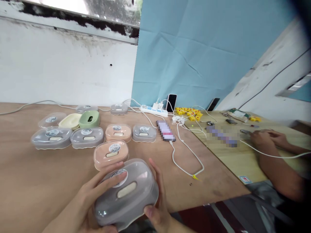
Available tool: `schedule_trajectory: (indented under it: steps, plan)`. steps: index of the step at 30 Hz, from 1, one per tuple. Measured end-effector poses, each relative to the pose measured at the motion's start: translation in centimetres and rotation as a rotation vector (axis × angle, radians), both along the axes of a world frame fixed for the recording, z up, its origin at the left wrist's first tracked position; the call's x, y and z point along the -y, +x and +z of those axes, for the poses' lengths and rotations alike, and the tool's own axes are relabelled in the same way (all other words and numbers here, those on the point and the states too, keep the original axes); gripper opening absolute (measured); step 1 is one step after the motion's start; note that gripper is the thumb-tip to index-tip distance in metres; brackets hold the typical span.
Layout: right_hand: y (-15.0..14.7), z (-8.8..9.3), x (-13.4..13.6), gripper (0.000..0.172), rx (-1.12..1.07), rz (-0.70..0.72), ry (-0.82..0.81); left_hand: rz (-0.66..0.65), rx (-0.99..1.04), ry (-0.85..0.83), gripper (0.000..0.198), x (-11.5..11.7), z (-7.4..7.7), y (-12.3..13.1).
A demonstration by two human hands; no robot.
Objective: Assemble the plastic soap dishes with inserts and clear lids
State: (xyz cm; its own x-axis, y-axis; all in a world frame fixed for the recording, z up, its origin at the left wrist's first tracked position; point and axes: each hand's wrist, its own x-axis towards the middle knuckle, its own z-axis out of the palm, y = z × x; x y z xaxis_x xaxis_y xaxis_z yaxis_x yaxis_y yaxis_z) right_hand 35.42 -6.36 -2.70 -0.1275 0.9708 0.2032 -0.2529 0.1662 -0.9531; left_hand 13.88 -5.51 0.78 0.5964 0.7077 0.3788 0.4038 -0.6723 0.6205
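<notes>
A grey lidded soap box [136,178] with a clear cover, a round sticker and a cream oval piece is held tilted above the table's near edge. On its left side my left hand [97,191] is closed round it, fingers over the sticker. My right hand [157,200] grips the right side, thumb at the front rim. Just behind stands a pink soap box [111,154], and beyond it another pink box [118,133]. More grey boxes stand further back, among them one at the left [52,138] and one at the right [144,133].
A green tray [89,119] leans by a cream tray [70,121]. Rightward lie a phone [166,130] on a white cable [188,171], a power strip [154,111] and yellow pieces [190,113]. Another person's hands [268,138] rest over the neighbouring table [225,161].
</notes>
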Motion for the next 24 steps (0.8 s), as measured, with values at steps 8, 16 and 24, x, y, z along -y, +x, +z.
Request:
schedule_trajectory:
  steps: [8,16,24]
  plan:
    - [-0.1,-1.3,0.2,0.094,-0.240,-0.026,-0.058,-0.015,-0.139,-0.054,0.100,-0.4,0.0,0.1]
    - [-0.3,-1.5,0.0,0.105,-0.237,0.000,-0.107,0.043,-0.271,0.137,0.104,-0.5,0.1,-0.2]
    - [-0.1,-1.7,-0.6,0.097,-0.156,-0.008,-0.111,0.076,-0.156,0.507,0.069,-0.6,-1.1,0.3]
